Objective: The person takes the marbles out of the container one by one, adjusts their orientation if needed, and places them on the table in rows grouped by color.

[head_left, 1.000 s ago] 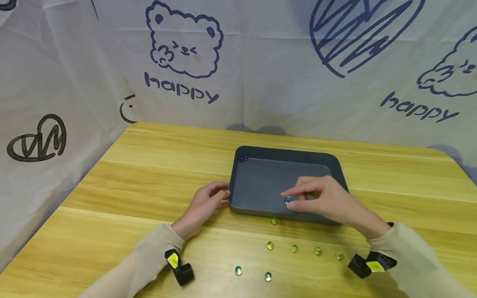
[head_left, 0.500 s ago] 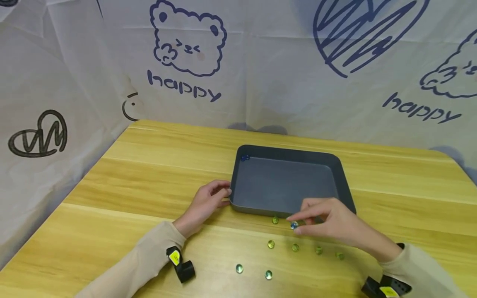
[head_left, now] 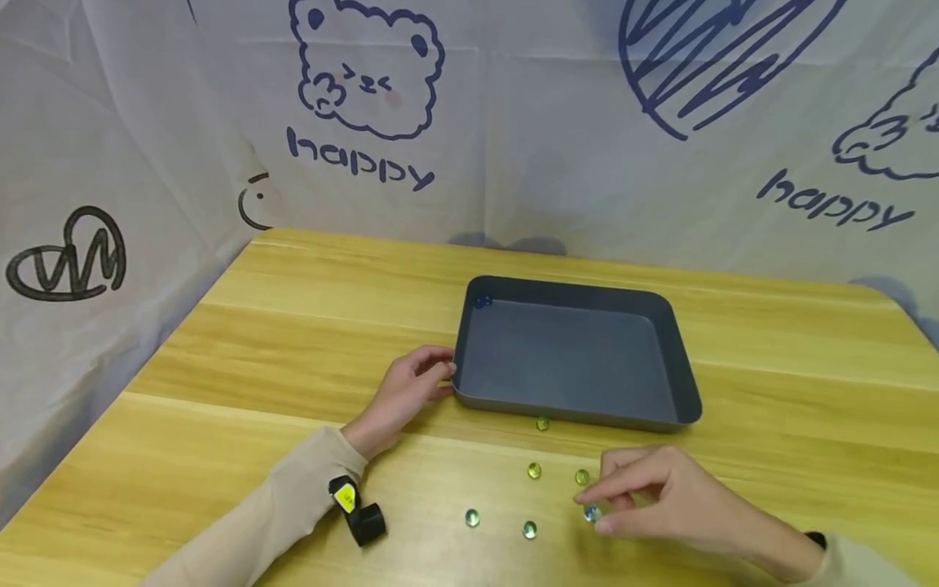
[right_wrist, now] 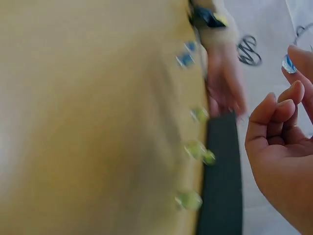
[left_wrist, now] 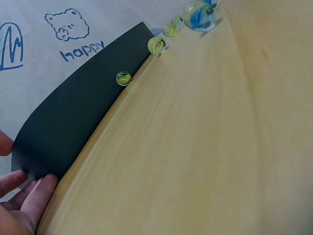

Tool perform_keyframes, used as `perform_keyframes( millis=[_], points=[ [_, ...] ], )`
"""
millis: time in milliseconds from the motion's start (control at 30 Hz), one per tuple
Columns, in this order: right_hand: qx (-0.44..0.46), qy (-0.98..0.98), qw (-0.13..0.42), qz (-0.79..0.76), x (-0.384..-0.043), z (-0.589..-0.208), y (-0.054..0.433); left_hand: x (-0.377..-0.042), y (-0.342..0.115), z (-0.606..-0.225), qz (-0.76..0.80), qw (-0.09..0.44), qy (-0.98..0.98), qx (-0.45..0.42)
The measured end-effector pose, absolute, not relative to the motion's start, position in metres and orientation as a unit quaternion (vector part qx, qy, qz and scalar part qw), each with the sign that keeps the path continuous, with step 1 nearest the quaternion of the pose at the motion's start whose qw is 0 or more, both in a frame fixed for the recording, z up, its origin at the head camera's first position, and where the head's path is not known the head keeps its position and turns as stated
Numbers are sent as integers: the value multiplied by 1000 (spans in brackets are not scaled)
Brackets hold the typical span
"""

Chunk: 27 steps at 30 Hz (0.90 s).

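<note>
In the head view my right hand (head_left: 671, 497) pinches a clear marble with blue inside (head_left: 591, 514) between thumb and index finger, above the table in front of the tray. The right wrist view shows the same marble (right_wrist: 289, 64) at the fingertips, the other fingers curled in. My left hand (head_left: 407, 391) rests on the table with its fingertips against the outer left wall of a dark grey rectangular tray (head_left: 572, 412). Two clear blue-tinted marbles, a left one (head_left: 473, 518) and a right one (head_left: 530, 530), lie in front. Dark blue marbles (head_left: 482, 302) sit in the tray's far left corner.
Yellow-green marbles lie on the wooden table (head_left: 257, 350): one at the tray's front wall (head_left: 542, 424), one nearer (head_left: 534, 470), one beside my right hand (head_left: 582, 477). My right hand hides others in the head view. A white cloth (head_left: 550, 163) with drawings hangs behind.
My right hand has come out from over the tray toward me and slightly right, still pinching the blue marble. My left hand has stayed at the tray's left side.
</note>
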State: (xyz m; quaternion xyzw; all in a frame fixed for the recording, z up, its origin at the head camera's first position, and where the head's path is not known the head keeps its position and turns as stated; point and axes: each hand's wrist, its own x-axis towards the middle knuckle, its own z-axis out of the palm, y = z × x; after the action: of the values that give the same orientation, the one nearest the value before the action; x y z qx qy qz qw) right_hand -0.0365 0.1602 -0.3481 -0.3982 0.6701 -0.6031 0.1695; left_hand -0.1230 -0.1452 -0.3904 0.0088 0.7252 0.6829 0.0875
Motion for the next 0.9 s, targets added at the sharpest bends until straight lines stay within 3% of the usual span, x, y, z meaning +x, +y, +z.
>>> perform_keyframes(
  millis=[167, 700, 900],
  points=[
    [-367, 663, 208, -619, -19, -360, 162, -124, -145, -388, 685, 88, 724, 9],
    [-295, 756, 161, -562, -4, -385, 171, -122, -144, -385, 682, 92, 725, 9],
    [-294, 794, 113, -520, -2, -386, 170, -122, -144, -386, 682, 94, 725, 8]
  ],
)
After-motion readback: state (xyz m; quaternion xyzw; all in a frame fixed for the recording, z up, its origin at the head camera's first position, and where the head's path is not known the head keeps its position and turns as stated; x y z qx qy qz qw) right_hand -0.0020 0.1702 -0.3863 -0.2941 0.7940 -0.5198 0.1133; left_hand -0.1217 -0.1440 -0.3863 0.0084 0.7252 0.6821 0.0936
